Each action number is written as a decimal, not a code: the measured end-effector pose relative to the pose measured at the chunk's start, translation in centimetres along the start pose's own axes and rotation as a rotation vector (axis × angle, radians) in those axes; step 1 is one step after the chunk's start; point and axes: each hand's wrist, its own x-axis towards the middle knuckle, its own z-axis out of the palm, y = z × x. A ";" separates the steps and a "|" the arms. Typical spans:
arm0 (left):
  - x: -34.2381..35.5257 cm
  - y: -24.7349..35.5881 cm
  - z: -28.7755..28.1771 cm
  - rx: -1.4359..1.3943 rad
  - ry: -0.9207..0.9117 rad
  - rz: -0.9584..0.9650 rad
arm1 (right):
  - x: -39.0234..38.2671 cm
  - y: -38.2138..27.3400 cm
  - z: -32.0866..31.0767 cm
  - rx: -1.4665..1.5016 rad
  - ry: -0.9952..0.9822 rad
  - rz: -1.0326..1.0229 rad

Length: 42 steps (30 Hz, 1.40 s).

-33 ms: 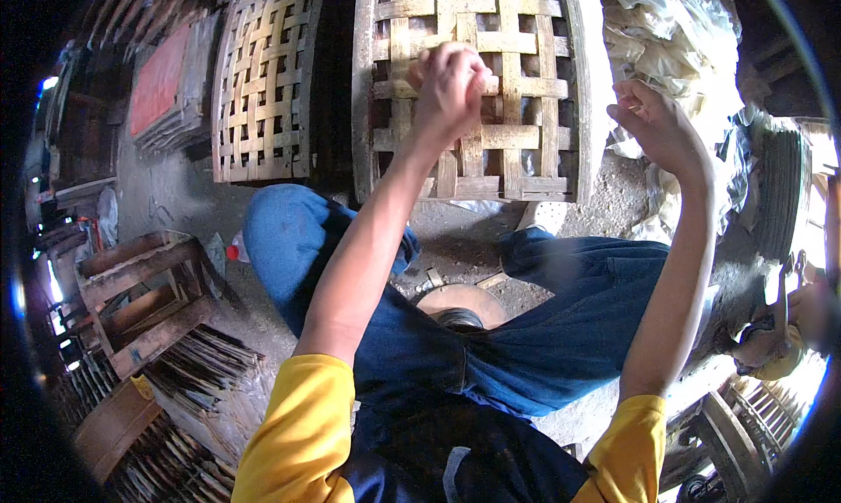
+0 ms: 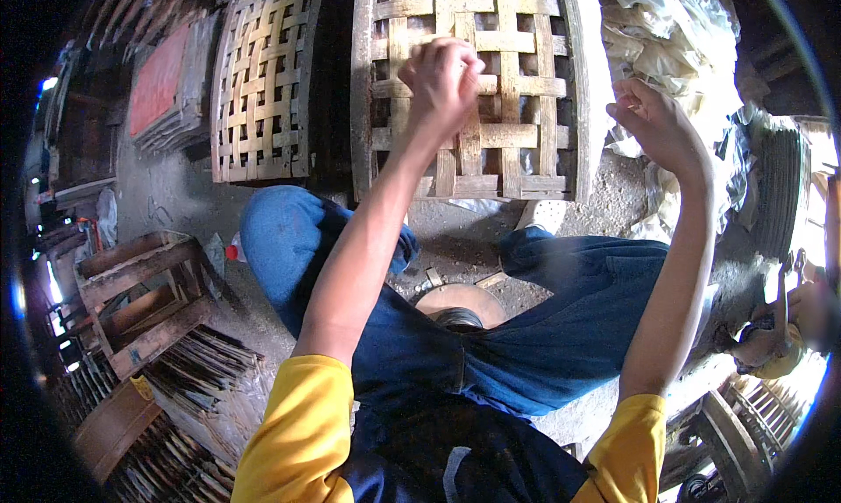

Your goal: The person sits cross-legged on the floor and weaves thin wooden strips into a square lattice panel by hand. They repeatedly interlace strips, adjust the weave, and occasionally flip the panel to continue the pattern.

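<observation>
Over a woven bamboo-slat panel in a wooden frame (image 2: pixel 512 136), my left hand (image 2: pixel 442 78) is raised with its fingers curled into a fist. Whatever is inside that fist, if anything, is hidden. My right hand (image 2: pixel 653 122) hovers beside the panel's right edge, in front of a heap of pale, crumpled plastic sheets (image 2: pixel 666 30). Its fingers are half bent and the thumb stands apart from them, with nothing visible between. Whether my left hand touches the slats I cannot tell.
A second woven panel (image 2: pixel 263 91) stands to the left, with red-faced boards (image 2: pixel 160 78) beyond it. At lower left are a wooden crate frame (image 2: pixel 140 284) and stacked thin sticks (image 2: pixel 201 371). A round wooden disc (image 2: pixel 473 301) lies between my legs. Another person (image 2: pixel 762 345) sits at far right.
My left hand has shifted slightly to the left and up, still curled. My right hand has hardly moved.
</observation>
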 end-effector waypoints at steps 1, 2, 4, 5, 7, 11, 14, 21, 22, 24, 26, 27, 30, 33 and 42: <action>0.7 1.0 -1.0 0.097 0.021 -0.029 | -0.2 0.4 0.1 0.015 0.002 0.002; 1.5 1.8 -2.3 0.194 0.041 -0.057 | -0.4 0.6 0.1 0.007 0.008 0.009; 2.9 2.2 -4.8 0.077 0.101 -0.156 | -0.5 0.3 0.0 -0.003 0.030 -0.001; 3.1 2.3 -5.7 0.061 0.154 -0.229 | -0.3 0.5 0.1 -0.010 0.039 -0.027; 2.9 2.3 -7.4 0.083 0.225 -0.285 | -0.4 1.6 0.7 -0.025 0.057 -0.065; 0.9 -1.7 -11.5 0.278 0.240 -0.392 | -1.3 -0.3 1.3 -0.080 0.056 0.009; -2.5 -6.4 -15.8 0.205 0.387 -0.555 | -2.3 -3.2 0.4 -0.032 0.010 0.044; -6.1 -6.3 -16.5 0.451 0.148 -0.456 | -2.8 -4.1 -0.7 -0.049 0.016 -0.063; -5.6 -4.1 -15.5 0.431 0.007 -0.318 | -3.0 -3.9 -0.7 -0.023 0.034 -0.044; -4.9 0.4 -13.7 0.527 -0.263 -0.046 | -3.3 -3.3 -0.2 0.027 0.055 -0.015; -5.7 2.8 -12.8 0.330 -0.397 0.106 | -3.8 -4.0 0.0 0.019 0.076 -0.042; -6.7 3.5 -12.2 0.362 -0.422 0.141 | -3.9 -3.5 0.5 0.018 0.096 -0.052; -7.5 6.6 -11.1 0.630 -0.624 0.099 | -4.6 -2.7 0.8 0.026 0.105 -0.044; -7.9 6.5 -11.0 0.678 -0.677 0.053 | -3.3 -1.3 2.1 0.055 0.098 -0.035; -4.9 0.0 -11.4 0.351 0.099 -0.353 | 2.0 0.3 9.4 0.146 0.334 0.126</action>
